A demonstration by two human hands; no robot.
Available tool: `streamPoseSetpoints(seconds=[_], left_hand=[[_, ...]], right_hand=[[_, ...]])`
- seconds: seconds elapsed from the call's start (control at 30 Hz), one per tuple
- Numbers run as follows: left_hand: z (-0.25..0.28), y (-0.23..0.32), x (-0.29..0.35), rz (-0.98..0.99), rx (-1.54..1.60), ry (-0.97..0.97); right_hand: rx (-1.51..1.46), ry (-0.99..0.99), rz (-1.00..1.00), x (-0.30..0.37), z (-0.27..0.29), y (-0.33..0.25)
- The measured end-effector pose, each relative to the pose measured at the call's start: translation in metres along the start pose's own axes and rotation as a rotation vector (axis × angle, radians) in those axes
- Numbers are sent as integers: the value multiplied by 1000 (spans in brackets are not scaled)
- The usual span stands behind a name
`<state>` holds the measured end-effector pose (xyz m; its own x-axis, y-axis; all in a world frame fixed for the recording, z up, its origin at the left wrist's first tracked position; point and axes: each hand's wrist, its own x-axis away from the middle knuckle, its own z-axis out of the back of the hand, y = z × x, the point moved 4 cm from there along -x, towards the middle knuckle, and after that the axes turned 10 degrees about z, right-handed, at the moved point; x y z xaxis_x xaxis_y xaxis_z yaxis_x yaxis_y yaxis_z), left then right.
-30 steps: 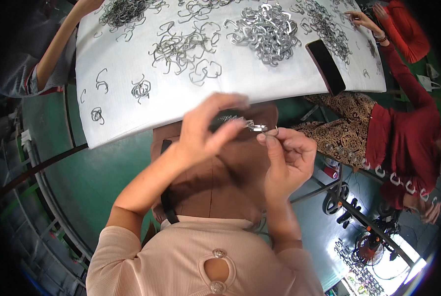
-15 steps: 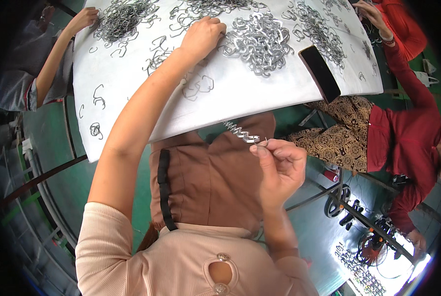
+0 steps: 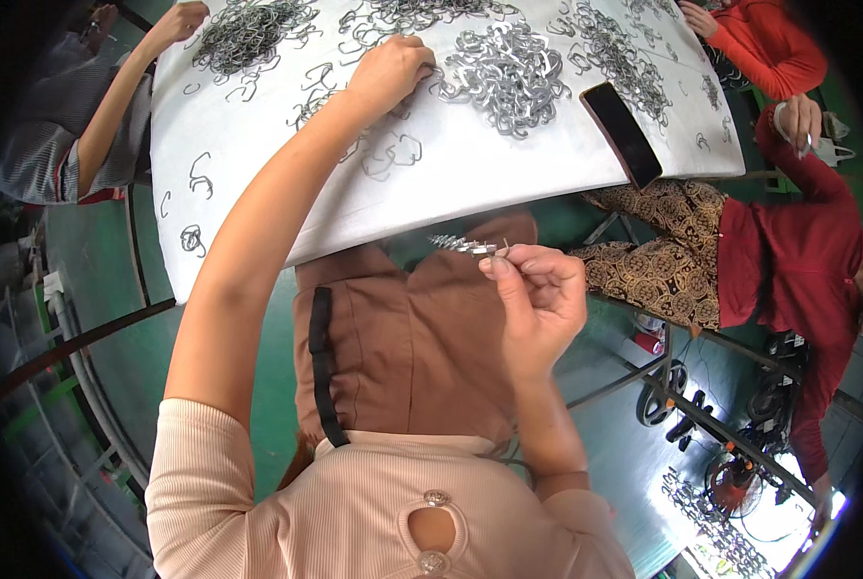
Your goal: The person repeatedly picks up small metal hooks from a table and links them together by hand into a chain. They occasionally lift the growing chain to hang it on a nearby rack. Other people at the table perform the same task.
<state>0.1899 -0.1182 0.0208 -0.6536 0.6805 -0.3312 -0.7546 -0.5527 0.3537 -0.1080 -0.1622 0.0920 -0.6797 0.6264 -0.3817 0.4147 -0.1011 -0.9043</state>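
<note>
My right hand pinches one end of a short string of silver metal links between thumb and forefinger, over my lap. A thin bent piece of metal sticks up at the fingertips. The string points away to the left, in front of the table edge. My left hand rests on the white-covered table with its fingers curled down; its fingertips are hidden. Just right of it lies a heap of bright silver links. Loose open wire links are scattered below that hand.
A dark phone lies near the table's front edge. Darker link heaps are spread at the far left, with more at the far right. Another person's hand is at the left edge; people in red sit at the right.
My right hand has moved slightly left and up with the string, which now swings more level. The left hand has shifted a little left. On the right, a co-worker's hand has come into view.
</note>
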Motion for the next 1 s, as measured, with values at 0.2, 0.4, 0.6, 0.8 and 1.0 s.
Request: streamPoseSetpoints(seconds=[0.2, 0.4, 0.6, 0.8, 1.0], left_hand=[[12, -4, 7, 224, 64, -70], [51, 38, 89, 538, 812, -116], [93, 118, 154, 635, 1146, -97], [110, 133, 157, 342, 966, 43], [122, 125, 162, 346, 859, 75]], right_hand=[[46, -22, 1, 3, -1, 0], [121, -83, -4, 5, -5, -1], [140, -111, -69, 5, -14, -3], [118, -115, -72, 9, -18, 5], [334, -138, 57, -12, -6, 15]])
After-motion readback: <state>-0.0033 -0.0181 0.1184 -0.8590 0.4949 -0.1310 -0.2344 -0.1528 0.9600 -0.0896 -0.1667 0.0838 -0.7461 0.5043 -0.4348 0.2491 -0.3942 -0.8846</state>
